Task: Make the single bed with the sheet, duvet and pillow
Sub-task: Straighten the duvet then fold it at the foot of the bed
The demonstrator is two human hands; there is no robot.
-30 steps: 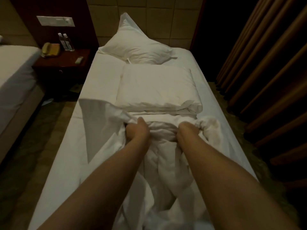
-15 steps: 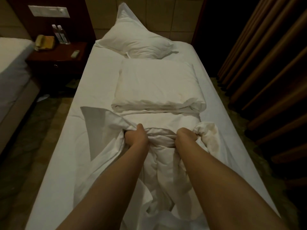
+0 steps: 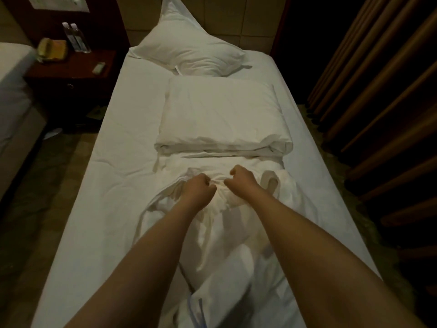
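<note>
Both hands, left (image 3: 198, 191) and right (image 3: 241, 183), now closer together, fingers clamped on bunched duvet (image 3: 220, 223) mid-bed (image 3: 99, 209).

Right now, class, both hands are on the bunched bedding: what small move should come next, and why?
Probably draw both fists apart. The left hand and right hand grip one crumpled duvet close together, while the sheet lies flat beneath, so the bundle needs spreading first.

both arms outstretched, hands (image 3: 221, 185) fisted, close together
</note>
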